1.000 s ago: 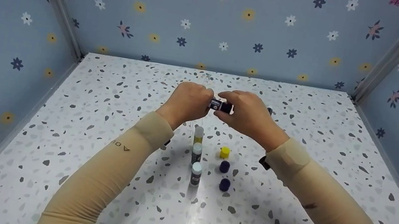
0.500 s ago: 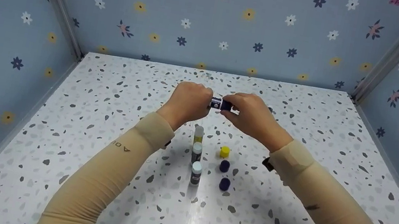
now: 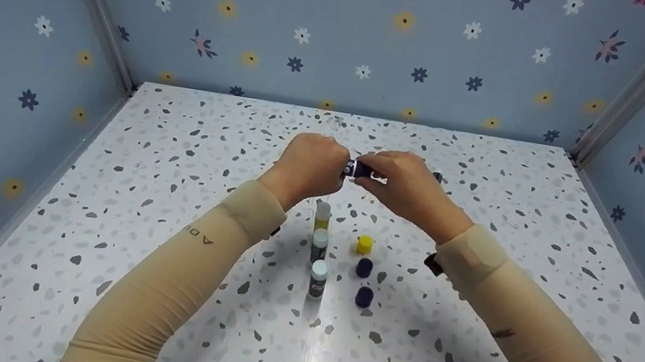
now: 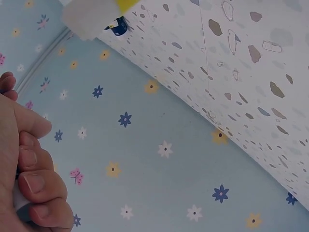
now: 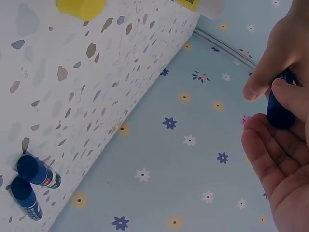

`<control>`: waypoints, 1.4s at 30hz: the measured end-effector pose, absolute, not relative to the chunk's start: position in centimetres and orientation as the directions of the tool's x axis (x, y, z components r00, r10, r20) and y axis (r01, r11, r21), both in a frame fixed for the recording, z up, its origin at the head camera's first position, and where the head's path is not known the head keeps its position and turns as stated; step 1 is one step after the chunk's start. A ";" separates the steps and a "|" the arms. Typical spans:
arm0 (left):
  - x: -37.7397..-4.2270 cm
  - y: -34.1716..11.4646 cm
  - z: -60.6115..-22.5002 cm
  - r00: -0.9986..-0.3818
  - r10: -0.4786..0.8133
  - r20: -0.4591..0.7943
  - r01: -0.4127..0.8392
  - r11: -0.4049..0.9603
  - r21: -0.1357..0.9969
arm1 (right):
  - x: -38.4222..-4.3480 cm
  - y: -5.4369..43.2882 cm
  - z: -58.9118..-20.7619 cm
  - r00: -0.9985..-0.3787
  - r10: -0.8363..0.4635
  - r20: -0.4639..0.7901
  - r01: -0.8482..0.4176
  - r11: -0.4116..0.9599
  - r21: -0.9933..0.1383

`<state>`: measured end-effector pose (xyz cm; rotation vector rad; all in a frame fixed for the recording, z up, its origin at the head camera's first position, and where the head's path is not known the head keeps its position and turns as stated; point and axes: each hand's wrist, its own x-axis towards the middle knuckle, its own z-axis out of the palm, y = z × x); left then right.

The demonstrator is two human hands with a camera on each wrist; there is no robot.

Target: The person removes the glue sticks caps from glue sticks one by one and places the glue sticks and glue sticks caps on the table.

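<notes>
Above the far part of the table, my left hand [image 3: 313, 163] grips a dark blue glue stick [image 3: 349, 168] by its body. Its label end juts out toward the right. My right hand [image 3: 405, 185] pinches the dark blue cap [image 3: 363, 169] of that stick between thumb and fingers. A pale band shows between cap and body. In the right wrist view the cap [image 5: 281, 113] sits among curled fingertips. Closer in stand three uncapped glue sticks with pale tops: a yellow one [image 3: 321, 223], a dark one [image 3: 318, 249] and another dark one [image 3: 316, 286].
Beside the row lie a yellow cap [image 3: 364, 245] and two dark blue caps, one [image 3: 364, 268] behind the other [image 3: 364, 297]. Two capped blue glue sticks [image 5: 41, 172] stand on the speckled table [image 3: 204, 141], mostly hidden behind my right hand in the head view. Flowered walls [image 3: 347, 34] enclose the table.
My right fingers, spread loosely around the cap a second ago, now pinch it. A pale band has come into view at the cap's edge. My left hand has shifted slightly right.
</notes>
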<state>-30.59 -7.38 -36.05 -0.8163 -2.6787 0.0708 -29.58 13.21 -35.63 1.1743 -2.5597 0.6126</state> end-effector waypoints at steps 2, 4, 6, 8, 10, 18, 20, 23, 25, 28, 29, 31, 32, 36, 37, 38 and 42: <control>-30.7 -7.5 -36.0 -0.788 0.550 0.277 0.540 0.833 -0.118 | -29.6 13.3 -35.7 -0.624 -0.668 0.405 -0.779 0.576 -0.248; -30.7 -7.5 -36.0 -0.792 0.553 0.259 0.547 0.831 -0.099 | -29.6 13.4 -35.8 -0.609 -0.676 0.414 -0.789 0.568 -0.235; -30.7 -7.6 -36.0 -0.794 0.556 0.247 0.553 0.829 -0.086 | -29.5 13.4 -35.8 -0.599 -0.681 0.421 -0.796 0.561 -0.227; -30.7 -7.7 -36.0 -0.794 0.559 0.238 0.560 0.826 -0.071 | -29.4 13.5 -35.9 -0.595 -0.682 0.425 -0.799 0.558 -0.222; -30.7 -7.7 -35.9 -0.795 0.561 0.230 0.566 0.823 -0.052 | -29.3 13.5 -35.9 -0.592 -0.683 0.428 -0.801 0.559 -0.215; -31.0 -7.9 -35.9 -0.812 0.554 0.184 0.568 0.822 0.030 | -29.2 13.7 -36.1 -0.561 -0.699 0.444 -0.817 0.554 -0.160; -31.0 -7.9 -35.9 -0.816 0.552 0.171 0.567 0.823 0.045 | -29.2 13.7 -36.2 -0.555 -0.703 0.444 -0.821 0.549 -0.156; -31.1 -7.9 -35.9 -0.817 0.555 0.153 0.569 0.820 0.060 | -29.1 13.8 -36.1 -0.546 -0.711 0.443 -0.827 0.542 -0.149; -31.1 -7.9 -35.9 -0.817 0.560 0.140 0.572 0.817 0.072 | -29.1 13.8 -36.1 -0.537 -0.717 0.444 -0.832 0.536 -0.141; -31.1 -8.0 -35.9 -0.813 0.568 0.126 0.580 0.810 0.088 | -29.1 13.9 -36.2 -0.525 -0.722 0.450 -0.838 0.530 -0.128; -31.1 -8.0 -35.9 -0.813 0.570 0.120 0.581 0.808 0.094 | -29.1 14.0 -36.2 -0.523 -0.724 0.450 -0.840 0.528 -0.126; -31.1 -8.0 -35.9 -0.812 0.572 0.113 0.582 0.806 0.105 | -29.0 14.0 -36.2 -0.523 -0.724 0.451 -0.840 0.528 -0.125; -31.1 -8.0 -35.9 -0.814 0.571 0.110 0.581 0.807 0.109 | -29.0 14.1 -36.2 -0.523 -0.723 0.451 -0.839 0.529 -0.125; -31.1 -7.9 -35.9 -0.822 0.563 0.090 0.570 0.813 0.122 | -29.1 14.2 -36.6 -0.513 -0.723 0.463 -0.843 0.525 -0.114; -31.1 -7.9 -36.0 -0.822 0.563 0.086 0.570 0.812 0.123 | -29.1 14.3 -36.7 -0.509 -0.723 0.466 -0.844 0.524 -0.109; -31.1 -7.9 -36.0 -0.822 0.564 0.079 0.570 0.812 0.128 | -29.1 14.3 -36.8 -0.503 -0.724 0.471 -0.847 0.521 -0.105; -31.2 -7.9 -36.2 -0.817 0.573 0.069 0.577 0.805 0.140 | -29.0 14.4 -37.1 -0.486 -0.726 0.486 -0.855 0.511 -0.093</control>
